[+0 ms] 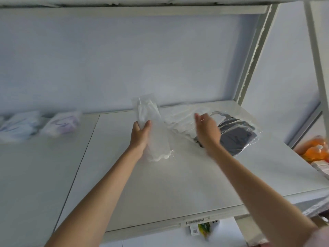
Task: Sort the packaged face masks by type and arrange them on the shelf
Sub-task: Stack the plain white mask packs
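Note:
My left hand grips a white face mask in a clear packet, held upright above the middle of the white shelf. To its right lies a pile of packets: white masks at the back, black masks toward the right. My right hand hovers over this pile with fingers relaxed, blurred by motion; whether it touches a packet I cannot tell. At the far left of the shelf sit blue masks and purple-trimmed masks.
White metal uprights frame the shelf on the right, with another board overhead. Orange packages lie beyond the right edge. A barcode label sits on the shelf's front lip, with small goods below it.

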Demonstrator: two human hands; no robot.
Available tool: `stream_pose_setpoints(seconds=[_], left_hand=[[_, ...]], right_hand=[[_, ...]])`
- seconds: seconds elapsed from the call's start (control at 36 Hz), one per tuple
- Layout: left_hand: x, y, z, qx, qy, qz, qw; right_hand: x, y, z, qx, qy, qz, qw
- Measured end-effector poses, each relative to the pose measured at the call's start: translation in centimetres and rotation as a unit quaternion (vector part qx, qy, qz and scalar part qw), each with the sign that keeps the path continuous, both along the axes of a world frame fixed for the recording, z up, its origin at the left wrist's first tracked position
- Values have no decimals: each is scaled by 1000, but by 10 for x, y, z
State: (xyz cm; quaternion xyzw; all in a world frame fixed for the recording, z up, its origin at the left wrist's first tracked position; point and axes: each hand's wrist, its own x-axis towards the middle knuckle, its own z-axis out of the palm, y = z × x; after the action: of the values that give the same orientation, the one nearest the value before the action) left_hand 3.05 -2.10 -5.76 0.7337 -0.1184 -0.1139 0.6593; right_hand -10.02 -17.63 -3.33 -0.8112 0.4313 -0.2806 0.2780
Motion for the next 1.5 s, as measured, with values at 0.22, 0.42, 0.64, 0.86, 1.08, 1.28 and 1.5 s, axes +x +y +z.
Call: stream_pose_setpoints(seconds=[0.22, 0.42, 0.64, 0.86, 1.08, 1.28, 1.5], left_hand=[[14, 10, 0, 25, 12, 3, 1000], [20, 12, 4, 41, 5, 1, 999], [20, 17, 6, 37, -1, 3, 999], [19, 23, 12, 19, 12, 5, 1000], [9, 16, 18, -9, 12, -21, 1000], [-3, 9, 18, -41, 22, -50, 998], [-4, 16, 14, -75, 30, -105, 991]], right_hand=[[-26, -93, -13, -48, 363, -67, 928], [-6, -90, -16, -19, 317, -56, 946], [-7, -103, -5, 142, 205, -79, 965], [-28, -121, 8, 315, -218, -152, 911], [-12, -43, 47, 214, -379, -21, 900], [32, 37, 17, 268, -231, 139, 925], [56, 70, -2, 291, -251, 121, 915]])
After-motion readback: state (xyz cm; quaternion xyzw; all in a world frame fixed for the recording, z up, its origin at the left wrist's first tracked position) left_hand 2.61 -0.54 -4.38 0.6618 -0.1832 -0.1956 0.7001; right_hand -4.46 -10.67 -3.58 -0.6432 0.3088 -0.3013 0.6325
